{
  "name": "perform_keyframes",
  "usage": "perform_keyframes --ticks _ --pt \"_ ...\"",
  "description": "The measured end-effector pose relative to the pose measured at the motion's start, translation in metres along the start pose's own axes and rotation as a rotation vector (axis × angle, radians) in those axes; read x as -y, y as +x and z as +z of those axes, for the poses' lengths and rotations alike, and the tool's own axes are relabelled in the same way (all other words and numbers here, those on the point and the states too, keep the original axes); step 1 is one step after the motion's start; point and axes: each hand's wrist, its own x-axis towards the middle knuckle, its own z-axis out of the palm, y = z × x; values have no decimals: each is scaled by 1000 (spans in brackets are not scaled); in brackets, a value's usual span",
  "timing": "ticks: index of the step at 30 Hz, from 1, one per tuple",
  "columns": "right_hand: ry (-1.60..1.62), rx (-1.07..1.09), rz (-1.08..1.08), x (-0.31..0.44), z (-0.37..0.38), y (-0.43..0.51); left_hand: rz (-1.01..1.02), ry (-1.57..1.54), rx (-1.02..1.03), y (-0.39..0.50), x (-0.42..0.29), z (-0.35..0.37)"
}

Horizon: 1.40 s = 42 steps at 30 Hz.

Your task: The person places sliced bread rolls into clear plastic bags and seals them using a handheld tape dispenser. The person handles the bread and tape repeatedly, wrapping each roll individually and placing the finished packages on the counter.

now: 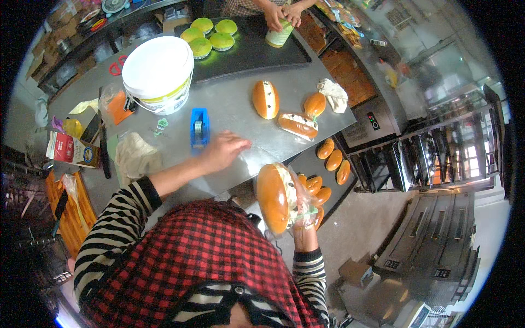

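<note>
My right hand (304, 211) grips a large split bun (272, 199) with white cream filling and dark bits, in clear plastic wrapping, held up off the table's near edge. My left hand (224, 150) hovers over the metal table (242, 168), fingers bent and close together; whether a small thing is pinched in the fingertips cannot be seen. Just beside that hand stands a blue tape dispenser (199, 129). Farther along the table lie an upright-facing cream bun (265, 99), a wrapped cream bun (298, 126) and a round bagged bun (315, 105).
A white lidded bucket (158, 67) stands at back left. Green-topped muffins (201, 48) sit on a black tray (250, 57), where another person's hands (283, 16) hold a green cup (279, 35). Cloths (137, 156) lie about. Plain buns (334, 160) rest on a lower tray (303, 158).
</note>
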Motion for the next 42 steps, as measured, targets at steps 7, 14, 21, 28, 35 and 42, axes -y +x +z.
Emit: perform_keyframes --ticks 7,14,21,28,35,42 --pt "354 -110 187 -38 -16 42 -299 -433 50 -42 -46 55" --pt "871 144 289 -30 0 73 -340 -496 -33 -31 -50 53" --pt "631 107 352 -13 17 89 -225 -558 294 -45 -35 37" --pt "332 189 559 -15 32 86 -1245 -1630 132 -49 17 -17" --pt "-632 449 320 0 69 66 -1229 -1434 593 -51 11 -15" --pt "-632 357 415 7 64 55 -779 -1376 781 -60 15 -7"
